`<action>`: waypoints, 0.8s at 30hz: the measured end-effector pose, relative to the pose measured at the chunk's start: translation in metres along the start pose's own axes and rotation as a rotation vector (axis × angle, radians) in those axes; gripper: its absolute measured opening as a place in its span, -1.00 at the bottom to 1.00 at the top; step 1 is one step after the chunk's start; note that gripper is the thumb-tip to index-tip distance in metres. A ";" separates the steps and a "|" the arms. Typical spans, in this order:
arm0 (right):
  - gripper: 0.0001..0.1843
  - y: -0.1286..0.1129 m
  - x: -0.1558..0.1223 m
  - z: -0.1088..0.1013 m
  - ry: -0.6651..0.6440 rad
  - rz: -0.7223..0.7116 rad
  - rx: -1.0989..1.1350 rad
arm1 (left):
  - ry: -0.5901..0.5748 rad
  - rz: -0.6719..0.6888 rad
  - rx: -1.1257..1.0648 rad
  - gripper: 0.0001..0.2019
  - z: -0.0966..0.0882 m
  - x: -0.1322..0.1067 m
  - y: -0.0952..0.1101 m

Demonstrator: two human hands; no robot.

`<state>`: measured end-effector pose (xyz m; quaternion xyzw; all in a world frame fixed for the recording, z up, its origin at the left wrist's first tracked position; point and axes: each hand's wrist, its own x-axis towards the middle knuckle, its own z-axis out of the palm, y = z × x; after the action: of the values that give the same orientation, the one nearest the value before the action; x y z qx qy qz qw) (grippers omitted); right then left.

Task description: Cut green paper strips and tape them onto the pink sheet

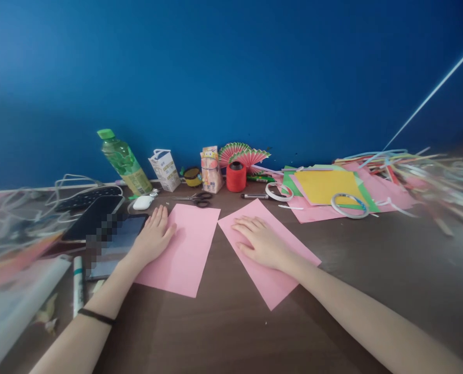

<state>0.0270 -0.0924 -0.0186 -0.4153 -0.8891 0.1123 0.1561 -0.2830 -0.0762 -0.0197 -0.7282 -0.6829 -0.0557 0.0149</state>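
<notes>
Two sheets of pink paper lie on the dark wood-look table, their upper corners almost meeting; the left pink sheet slants one way and the right pink sheet is turned the other. The left hand lies open, palm down, along the left edge of its sheet, thumb apart from the fingers, gripping nothing, with a black band on that forearm. The right hand is likewise open and flat on the middle of the right sheet, fingers reaching toward its upper left side. Just beyond the left sheet are black-handled scissors, and a white earphone case sits near the left fingertips. Farther back stand a green-capped bottle, a white carton and a red spool, with a pleated pink-and-green paper fan behind the spool. Right of these, a white tape roll lies beside a pile of coloured paper topped by a yellow sheet; a capped marker rests left of the left forearm
</notes>
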 end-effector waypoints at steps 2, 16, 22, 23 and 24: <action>-0.50 0.000 0.000 -0.001 0.001 -0.009 -0.001 | -0.030 -0.008 0.010 -0.31 -0.002 -0.002 0.000; -0.52 -0.001 0.000 -0.002 -0.004 -0.011 0.003 | 0.025 0.018 0.034 -0.35 0.002 0.000 -0.007; -0.52 -0.001 0.000 -0.003 0.002 -0.013 0.004 | 0.015 0.019 0.029 -0.34 0.000 0.000 -0.008; -0.52 -0.001 0.000 -0.003 0.003 -0.014 0.005 | 0.012 0.019 0.031 -0.33 0.000 0.000 -0.008; -0.52 -0.001 0.000 -0.003 0.003 -0.016 0.006 | 0.008 0.018 0.035 -0.32 -0.001 0.000 -0.008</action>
<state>0.0277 -0.0929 -0.0155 -0.4080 -0.8918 0.1129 0.1596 -0.2908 -0.0755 -0.0195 -0.7336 -0.6773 -0.0465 0.0309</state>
